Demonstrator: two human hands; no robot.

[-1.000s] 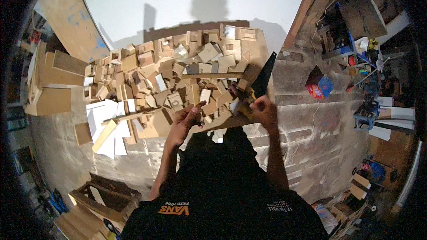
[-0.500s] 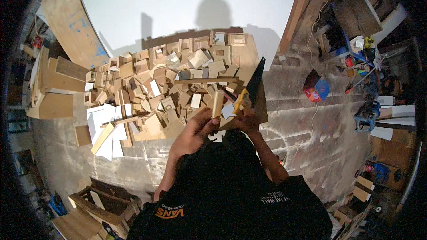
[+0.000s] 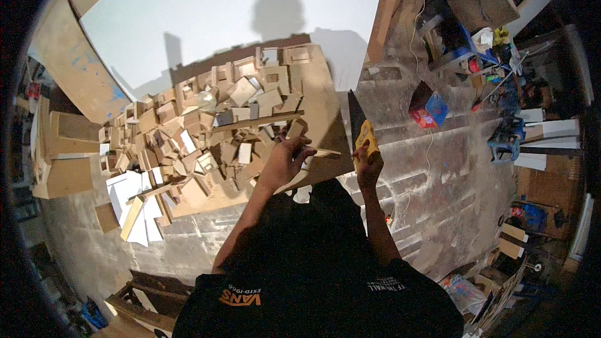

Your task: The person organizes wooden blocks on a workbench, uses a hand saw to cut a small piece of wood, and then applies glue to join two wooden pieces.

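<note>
Right grip [image 3: 368, 161] is clenching the yellow-handled saw [image 3: 368, 133] just off the bench's [image 3: 325, 103] right edge, left grip [image 3: 288, 154] apparently pinching a wood strip [image 3: 328, 153] over its near-right corner (shadowy there), so a leftward saw swing is risking a cut and a weak pinch is risking a dropped strip.

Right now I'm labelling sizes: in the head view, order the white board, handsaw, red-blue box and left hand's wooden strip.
Largest to smallest:
1. White board
2. Handsaw, red-blue box: too alike to rank
3. Wooden strip, partly covered by the left hand
</note>
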